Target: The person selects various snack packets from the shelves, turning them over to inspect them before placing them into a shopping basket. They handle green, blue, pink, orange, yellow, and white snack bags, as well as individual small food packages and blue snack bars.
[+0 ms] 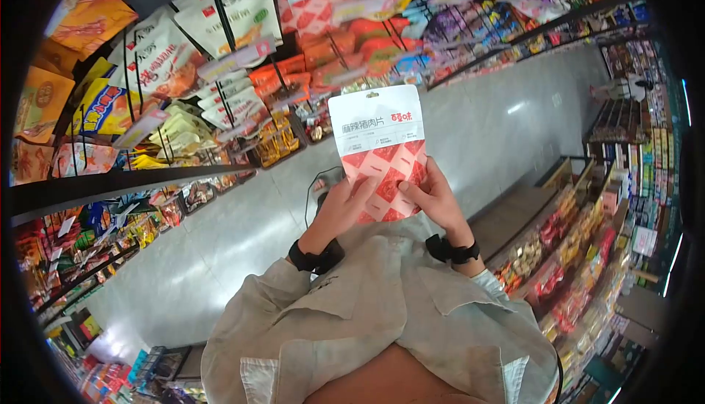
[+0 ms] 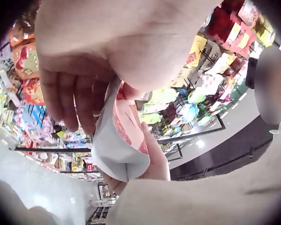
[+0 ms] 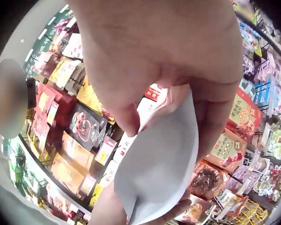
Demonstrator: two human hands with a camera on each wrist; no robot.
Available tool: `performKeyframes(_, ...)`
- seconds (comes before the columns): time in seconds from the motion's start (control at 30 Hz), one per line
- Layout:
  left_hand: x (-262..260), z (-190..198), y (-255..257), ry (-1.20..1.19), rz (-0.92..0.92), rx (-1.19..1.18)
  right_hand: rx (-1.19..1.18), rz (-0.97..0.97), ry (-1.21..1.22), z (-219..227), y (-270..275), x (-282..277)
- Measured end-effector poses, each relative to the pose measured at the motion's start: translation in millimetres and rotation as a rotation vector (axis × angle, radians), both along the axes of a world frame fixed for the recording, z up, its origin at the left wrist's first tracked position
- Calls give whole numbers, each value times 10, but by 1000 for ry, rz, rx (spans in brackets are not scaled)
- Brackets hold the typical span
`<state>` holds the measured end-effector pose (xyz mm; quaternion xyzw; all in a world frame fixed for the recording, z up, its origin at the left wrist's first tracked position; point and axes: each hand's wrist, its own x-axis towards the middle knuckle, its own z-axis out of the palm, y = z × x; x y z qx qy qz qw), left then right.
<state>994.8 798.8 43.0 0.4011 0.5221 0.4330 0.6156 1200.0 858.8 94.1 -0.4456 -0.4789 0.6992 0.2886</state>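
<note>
You hold 1 flat snack pouch, white on its upper half with a red-and-white checked lower half [image 1: 380, 153], upright in front of your chest, printed face toward you. It sits between both hands, clear of the racks.

Left hand [image 1: 342, 209]: grips the pouch's lower left corner, thumb laid across the printed face, the other fingers behind it. In the left wrist view the curled fingers [image 2: 74, 105] close against the pale back of the pouch [image 2: 116, 154].

Right hand [image 1: 436, 200]: grips the lower right edge, thumb on the front, fingers wrapped behind. In the right wrist view the thumb [image 3: 131, 117] presses the white surface of the pouch [image 3: 159, 164], which bows slightly between the 2 grips.

Each wrist carries a black strap [image 1: 317, 258].

Surroundings: a tilted wire rack of hanging snack bags [image 1: 220, 59] to your left, mostly white, orange and yellow packs with price tags along the rails. A second shelf of red and orange packets [image 1: 580, 257] lies to your right. A pale grey glossy floor [image 1: 499, 117] runs between them. Your light grey-green shirt [image 1: 367, 308] fills the lower frame
</note>
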Motion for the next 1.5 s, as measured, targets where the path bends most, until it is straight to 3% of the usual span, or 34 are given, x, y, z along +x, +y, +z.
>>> performKeyframes(0.07,54,-113,-143,-48,-1,-31,25,74,-64,-2,-145,74)
performKeyframes(0.17,142,-177,-287,-101,50,-95,5,40,-38,-128,-342,134)
performKeyframes(0.4,289,-116,-255,65,41,-51,-3,103,-175,-54,-501,490)
performKeyframes(0.6,1364,227,-183,207,-65,-56,166,-144,-80,-326,-750,1526)
performKeyframes(0.63,1619,302,-177,212,-94,-86,123,-204,-36,-374,-767,1766)
performKeyframes(0.73,2381,360,-261,392,-305,249,-109,-419,182,-533,-899,2509)
performKeyframes(0.8,2883,439,-332,263,-571,393,-343,-566,440,-640,-989,3047)
performKeyframes(0.83,3125,526,-366,204,-712,435,-294,-580,492,-795,-1057,3319)
performKeyframes(0.87,3327,604,-385,139,-842,476,-304,-522,782,-815,-1121,3493)
performKeyframes(0.9,3496,657,-387,167,-977,400,-365,-544,941,-785,-1217,3692)
performKeyframes(0.93,3613,638,-362,248,-982,365,-421,-561,1104,-621,-1259,3830)
performKeyframes(1.0,3715,567,-281,413,-990,291,-379,-617,1206,-659,-1401,4052)
performKeyframes(1.03,3727,568,-236,454,-893,332,-359,-645,1256,-686,-1470,4123)
performKeyframes(1.1,3728,486,-151,489,-855,308,-297,-826,994,-1056,-1628,4226)
performKeyframes(1.13,3722,430,-102,504,-817,300,-268,-892,851,-1021,-1592,4246)
performKeyframes(1.17,3713,392,-55,477,-868,210,-392,-1053,526,-905,-1605,4291)
performKeyframes(1.2,3749,357,-70,399,-825,166,-361,-1059,448,-854,-1551,4285)
performKeyframes(1.27,3833,283,-101,239,-715,91,-185,-967,205,-947,-1457,4219)
performKeyframes(1.37,4013,72,-97,80,-460,161,-215,-738,-3,-817,-1342,4070)
performKeyframes(1.47,3801,-265,103,-82,-127,-42,122,-453,35,-382,-1204,3781)
performKeyframes(1.5,3743,-54,205,-310,22,-265,180,-266,111,-214,-1092,3740)
